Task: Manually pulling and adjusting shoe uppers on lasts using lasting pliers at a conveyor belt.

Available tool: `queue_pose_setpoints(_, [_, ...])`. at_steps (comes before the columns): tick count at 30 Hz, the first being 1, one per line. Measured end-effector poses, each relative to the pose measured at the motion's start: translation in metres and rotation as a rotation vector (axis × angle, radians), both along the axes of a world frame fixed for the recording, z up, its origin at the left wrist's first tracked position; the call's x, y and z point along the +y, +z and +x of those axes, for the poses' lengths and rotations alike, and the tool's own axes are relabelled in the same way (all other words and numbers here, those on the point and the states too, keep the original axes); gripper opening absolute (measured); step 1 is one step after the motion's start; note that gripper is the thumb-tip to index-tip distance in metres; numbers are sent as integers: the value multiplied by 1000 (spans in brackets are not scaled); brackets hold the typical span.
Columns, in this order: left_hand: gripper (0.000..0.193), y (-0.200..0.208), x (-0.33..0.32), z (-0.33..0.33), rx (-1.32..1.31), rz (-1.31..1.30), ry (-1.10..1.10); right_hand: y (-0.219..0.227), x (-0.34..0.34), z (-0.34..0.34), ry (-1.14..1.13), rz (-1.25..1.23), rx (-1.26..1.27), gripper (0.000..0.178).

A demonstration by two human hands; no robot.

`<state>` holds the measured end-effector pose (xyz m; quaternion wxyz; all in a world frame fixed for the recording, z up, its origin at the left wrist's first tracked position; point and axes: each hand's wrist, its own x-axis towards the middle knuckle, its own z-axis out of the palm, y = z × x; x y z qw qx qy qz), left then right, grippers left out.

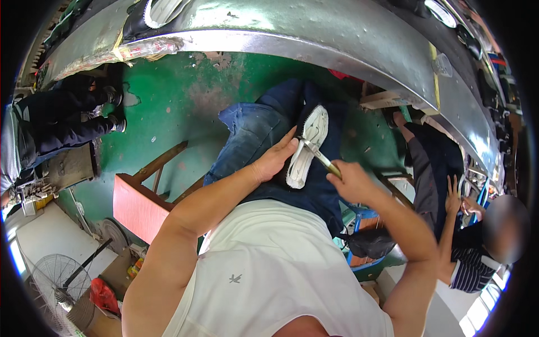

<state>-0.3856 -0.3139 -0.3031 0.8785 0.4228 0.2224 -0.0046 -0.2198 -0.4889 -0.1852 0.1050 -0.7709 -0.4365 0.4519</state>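
A shoe [315, 127] lies bottom up across my lap, with a pale, wrinkled underside and a ragged whitish edge round the toe. My left hand [277, 158] grips its left side near the middle, fingers closed on the edge. In my right hand [352, 181] is a pair of pincers [318, 153] with a shiny metal head and a yellowish-green handle. The head meets the shoe's middle, close to my left fingertips. Whether the jaws pinch any material is too small to tell. Dark blue cloth [269, 115] covers my legs beneath the shoe.
A long metal-edged bench [314, 48] curves across the far side. At left stand a wooden seat [140, 205] and a fan [59, 286]. A co-worker [471, 247] sits at right, and another person's legs [73, 121] show at far left. A black bag [370, 242] hangs near my right elbow.
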Motion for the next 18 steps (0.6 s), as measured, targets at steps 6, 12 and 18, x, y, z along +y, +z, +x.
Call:
queue_pose_setpoints(6, [76, -9, 8, 15, 59, 386, -24, -56, -17, -66, -515, 247, 68, 29])
queue_pose_setpoints(12, [73, -12, 1, 16, 71, 500, -27, -23, -8, 2, -90, 490, -521, 27])
queue_pose_setpoints(18, [71, 11, 8, 25, 131, 386, -59, -31, -11, 7, -161, 236, -122, 30])
